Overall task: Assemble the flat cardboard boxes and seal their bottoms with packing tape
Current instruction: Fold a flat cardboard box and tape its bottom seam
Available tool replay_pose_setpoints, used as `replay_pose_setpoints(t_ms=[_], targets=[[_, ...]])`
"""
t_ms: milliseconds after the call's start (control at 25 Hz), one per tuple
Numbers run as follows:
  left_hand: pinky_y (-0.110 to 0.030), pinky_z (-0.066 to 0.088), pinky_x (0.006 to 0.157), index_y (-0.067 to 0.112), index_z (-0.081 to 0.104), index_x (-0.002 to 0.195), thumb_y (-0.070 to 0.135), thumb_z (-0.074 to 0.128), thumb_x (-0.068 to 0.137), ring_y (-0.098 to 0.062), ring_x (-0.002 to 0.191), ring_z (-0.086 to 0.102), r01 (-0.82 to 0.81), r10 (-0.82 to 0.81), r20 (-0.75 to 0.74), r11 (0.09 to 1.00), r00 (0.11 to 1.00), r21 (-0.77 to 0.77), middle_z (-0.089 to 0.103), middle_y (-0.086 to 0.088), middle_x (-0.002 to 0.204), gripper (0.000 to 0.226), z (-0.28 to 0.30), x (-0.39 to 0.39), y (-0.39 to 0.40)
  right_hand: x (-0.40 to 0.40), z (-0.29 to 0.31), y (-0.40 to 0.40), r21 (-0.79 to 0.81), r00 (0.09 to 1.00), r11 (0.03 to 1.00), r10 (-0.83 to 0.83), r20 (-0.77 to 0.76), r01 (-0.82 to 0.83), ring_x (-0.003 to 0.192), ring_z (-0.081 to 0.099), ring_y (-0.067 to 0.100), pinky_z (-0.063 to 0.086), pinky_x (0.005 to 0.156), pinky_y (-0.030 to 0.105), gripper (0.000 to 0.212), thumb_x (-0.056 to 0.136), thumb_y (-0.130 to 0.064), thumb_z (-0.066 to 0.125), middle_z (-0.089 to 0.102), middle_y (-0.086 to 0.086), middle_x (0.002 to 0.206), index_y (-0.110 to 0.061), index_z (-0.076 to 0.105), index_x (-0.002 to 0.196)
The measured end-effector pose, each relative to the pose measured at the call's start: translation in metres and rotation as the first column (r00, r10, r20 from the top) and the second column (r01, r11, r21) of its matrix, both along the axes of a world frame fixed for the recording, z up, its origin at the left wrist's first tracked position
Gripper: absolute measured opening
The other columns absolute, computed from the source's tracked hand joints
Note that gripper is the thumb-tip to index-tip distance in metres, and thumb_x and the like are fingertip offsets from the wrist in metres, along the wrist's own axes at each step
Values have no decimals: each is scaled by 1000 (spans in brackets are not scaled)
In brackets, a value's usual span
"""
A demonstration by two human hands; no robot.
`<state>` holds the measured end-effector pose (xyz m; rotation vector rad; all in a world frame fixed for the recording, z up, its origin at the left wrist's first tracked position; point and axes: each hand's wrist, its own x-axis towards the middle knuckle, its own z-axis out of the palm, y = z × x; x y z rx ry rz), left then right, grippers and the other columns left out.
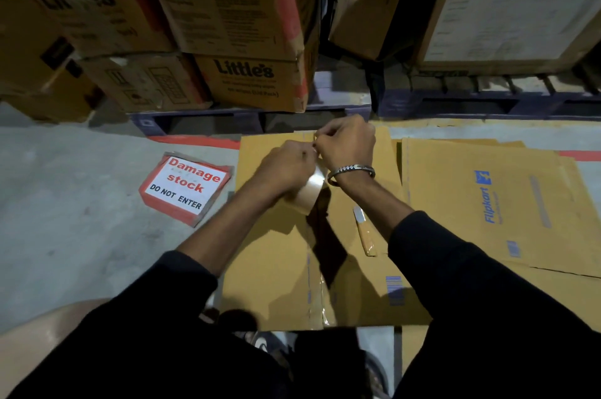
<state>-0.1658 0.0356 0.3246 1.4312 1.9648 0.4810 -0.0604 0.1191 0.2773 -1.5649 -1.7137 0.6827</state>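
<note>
My left hand (286,161) grips the tape roll (307,193) over the box (276,252) on the floor, and my right hand (346,145) pinches the loose tape end just beyond it. The centre seam (313,268) runs from the far edge straight back toward me, so I judge the strip should follow that line.

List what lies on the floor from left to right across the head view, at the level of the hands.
Damage stock sign → left hand holding the tape roll → right hand → box cutter → flat Flipkart carton.
</note>
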Motion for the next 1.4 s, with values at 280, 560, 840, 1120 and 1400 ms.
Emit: replay_pose_setpoints(t_ms=[280, 560, 840, 1120, 1400], targets=[[-44, 59, 78, 32, 73, 114, 34, 73, 96, -25, 87, 72, -148, 94, 339, 979, 936, 139, 76, -3, 90, 18, 4, -31, -13, 57, 4, 42, -407, 931, 913, -184, -316, 43, 80, 77, 15, 66, 71, 33, 12, 73, 1, 80, 78, 2, 79, -9, 81, 79], [-33, 50, 74, 33, 47, 137, 27, 51, 109, -18, 90, 62, 104, -130, 255, 988, 958, 112, 62, -4, 98, 29, 0, -73, -14, 74, 21, 51, -698, 651, 681, -430, -626, -221, 94, 76, 27, 65, 77, 33, 25, 85, 17, 66, 77, 18, 99, 0, 73, 102], [-27, 49, 75, 29, 60, 129, 57, 46, 103, -6, 91, 64, 119, -147, 162, 978, 976, 171, 66, 3, 109, 41, -16, -93, 0, 81, 14, 62, -762, 531, 565, -561, -636, -317, 89, 78, 25, 65, 73, 32, 20, 86, 15, 69, 77, 20, 101, 4, 73, 102], [-30, 52, 70, 23, 80, 84, 71, 79, 71, -10, 78, 71, 117, -117, 3, 992, 993, 49, 76, 6, 83, 50, -20, -119, 17, 92, 4, 70, -781, 560, 543, -560, -610, -307, 100, 74, 26, 64, 80, 35, 19, 88, 13, 68, 77, 20, 99, 2, 72, 103], [-32, 45, 63, 8, 80, 79, 62, 84, 74, -18, 62, 66, 28, -33, 126, 999, 992, 39, 76, -8, 72, 55, -22, -133, 34, 87, -21, 92, -813, 761, 555, -446, -471, -177, 79, 76, 19, 62, 59, 23, 13, 90, 4, 73, 75, 13, 101, 1, 73, 103]])
